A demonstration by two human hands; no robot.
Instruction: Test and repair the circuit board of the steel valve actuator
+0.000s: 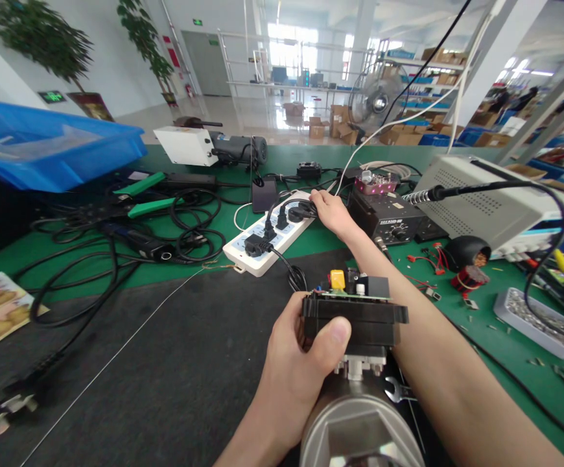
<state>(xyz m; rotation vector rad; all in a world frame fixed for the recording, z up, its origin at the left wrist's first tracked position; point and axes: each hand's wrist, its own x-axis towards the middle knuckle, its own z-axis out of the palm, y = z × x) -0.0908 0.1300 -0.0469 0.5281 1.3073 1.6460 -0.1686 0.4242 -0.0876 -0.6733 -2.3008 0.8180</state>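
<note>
My left hand [301,363] grips a black plastic housing [354,319], thumb across its near side. A circuit board [360,295] with a yellow block component [337,279] sits on top. Below the housing is a silver metal valve body [360,421] with a hex-shaped end, cut off by the bottom edge. My right arm reaches past it to a white power strip [257,263]. There my right hand [331,211] has its fingers curled at the strip's far end, over a black plug [299,213] and its cord; the fingertips are partly hidden. Several other plugs [258,245] fill the strip.
A wrench [399,390] lies beside the valve body. At right are a soldering station [391,220], a grey bench instrument [486,201] and a tray of small metal parts [539,321]. Tangled black cables [194,227] and a blue bin [58,143] occupy the left.
</note>
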